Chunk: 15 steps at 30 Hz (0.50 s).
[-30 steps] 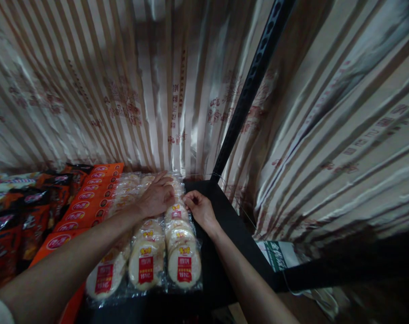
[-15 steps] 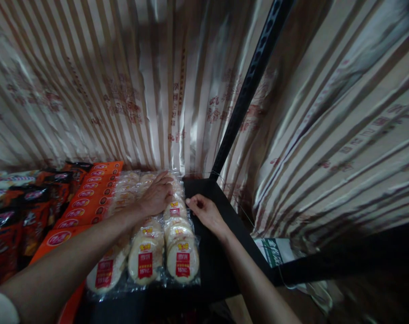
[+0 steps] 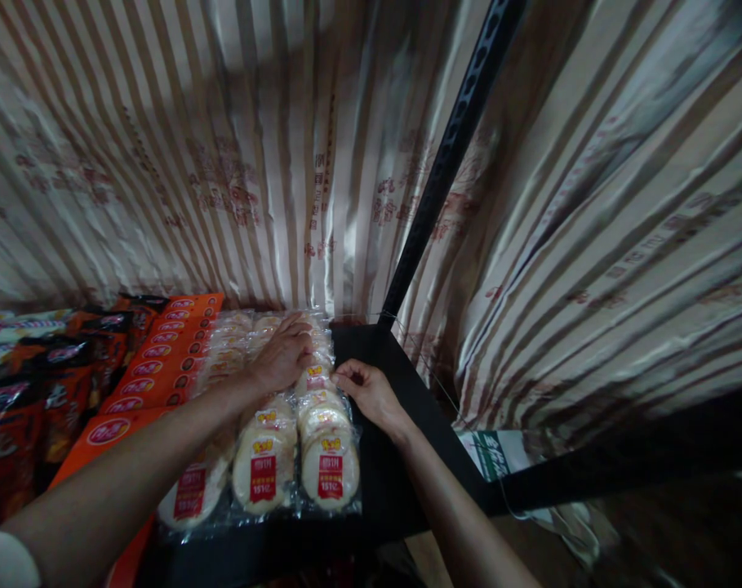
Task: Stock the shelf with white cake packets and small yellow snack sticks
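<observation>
Clear packets of round white rice crackers (image 3: 330, 474) stand in overlapping rows on a black shelf (image 3: 386, 482). Over the back part of the rightmost row, my left hand (image 3: 285, 353) is closed, its bent fingers on a cracker packet; the fingertips are partly hidden. My right hand (image 3: 371, 394) comes in from the right with thumb and forefinger pinched at the edge of a packet in that same row. The front packets show red and yellow labels. My left forearm passes above the left cracker row and hides part of it.
Left of the crackers stands a row of orange packets (image 3: 144, 386), then dark orange-and-black snack bags (image 3: 61, 416). A slanted black metal post (image 3: 441, 188) rises at the shelf's back corner. Striped curtains (image 3: 273, 163) hang behind. A white-and-green package (image 3: 496, 453) lies lower right.
My right hand has moved slightly left, and its fingertips have come from beside the row to the packet's edge. My left hand stays in nearly the same place.
</observation>
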Tool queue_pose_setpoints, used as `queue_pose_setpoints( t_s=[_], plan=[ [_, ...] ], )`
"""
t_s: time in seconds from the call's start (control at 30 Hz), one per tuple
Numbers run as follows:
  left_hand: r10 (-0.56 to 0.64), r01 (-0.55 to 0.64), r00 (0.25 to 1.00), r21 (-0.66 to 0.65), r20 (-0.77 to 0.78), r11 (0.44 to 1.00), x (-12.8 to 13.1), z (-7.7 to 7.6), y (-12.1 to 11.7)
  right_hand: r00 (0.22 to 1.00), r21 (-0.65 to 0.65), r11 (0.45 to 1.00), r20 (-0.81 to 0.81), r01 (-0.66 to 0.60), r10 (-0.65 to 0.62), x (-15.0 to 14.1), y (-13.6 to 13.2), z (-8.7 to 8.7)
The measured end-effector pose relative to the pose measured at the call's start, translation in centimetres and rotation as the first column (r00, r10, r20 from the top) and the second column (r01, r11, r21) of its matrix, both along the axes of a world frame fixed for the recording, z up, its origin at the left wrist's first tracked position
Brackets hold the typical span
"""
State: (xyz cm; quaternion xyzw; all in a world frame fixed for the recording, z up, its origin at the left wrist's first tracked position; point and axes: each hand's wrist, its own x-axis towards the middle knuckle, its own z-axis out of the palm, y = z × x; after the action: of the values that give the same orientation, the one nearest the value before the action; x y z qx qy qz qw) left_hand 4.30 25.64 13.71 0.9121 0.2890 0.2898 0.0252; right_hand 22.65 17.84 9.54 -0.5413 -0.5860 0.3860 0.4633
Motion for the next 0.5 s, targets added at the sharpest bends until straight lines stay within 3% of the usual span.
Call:
queue_pose_setpoints(
  t_s=[0.23, 0.5],
  plan=[
    [0.018, -0.016, 1.0, -0.054, 0.025, 0.998, -0.1, -0.1, 0.0, 0.976, 0.11, 0.983, 0.146, 0.148, -0.163, -1.0, 0.1, 0.3],
    [0.002, -0.002, 1.0, -0.124, 0.0, 0.992, -1.0, 1.8, -1.2, 0.95, 0.14, 0.964, 0.189, 0.224, -0.248, -1.5, 0.0, 0.4]
  ],
)
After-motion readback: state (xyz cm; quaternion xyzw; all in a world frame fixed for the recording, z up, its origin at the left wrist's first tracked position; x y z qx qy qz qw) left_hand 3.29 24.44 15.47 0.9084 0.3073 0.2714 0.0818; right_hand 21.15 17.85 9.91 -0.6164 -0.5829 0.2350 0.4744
